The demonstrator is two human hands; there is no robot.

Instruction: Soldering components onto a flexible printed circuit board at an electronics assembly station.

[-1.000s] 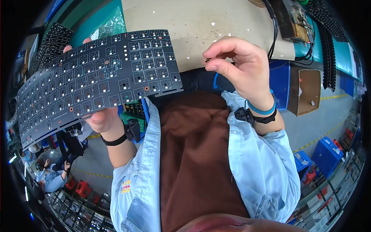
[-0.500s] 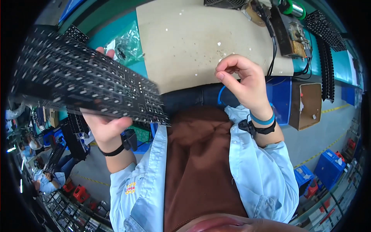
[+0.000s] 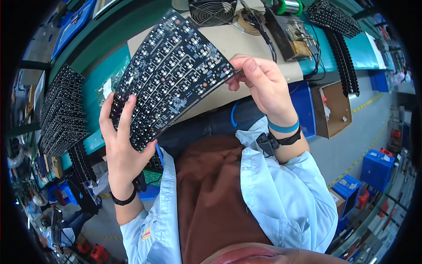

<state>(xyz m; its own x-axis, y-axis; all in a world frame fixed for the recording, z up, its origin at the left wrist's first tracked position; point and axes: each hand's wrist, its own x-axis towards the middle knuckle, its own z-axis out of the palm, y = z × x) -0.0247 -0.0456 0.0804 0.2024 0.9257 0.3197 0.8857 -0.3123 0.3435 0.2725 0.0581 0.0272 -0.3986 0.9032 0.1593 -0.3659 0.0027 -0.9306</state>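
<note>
A large black circuit board (image 3: 169,75), dotted with rows of small white parts, is held up tilted over the near edge of the workbench. My left hand (image 3: 123,141) grips its lower left end, with two fingers on the face and the thumb at the near edge. At the board's right corner, my right hand (image 3: 259,79) is closed, thumb and fingers pinching that corner. Behind the board, part of a tan work mat (image 3: 281,70) is hidden.
A stack of similar black boards (image 3: 64,114) stands at the left, another rack of boards (image 3: 334,17) at the back right. A fan (image 3: 212,12), a solder spool (image 3: 288,6) and a soldering station (image 3: 292,37) line the back. A cardboard box (image 3: 334,108) sits right, below bench height.
The board has swung from the far left toward the middle, and its face has turned into view. My right hand, earlier apart from it, now holds its right corner.
</note>
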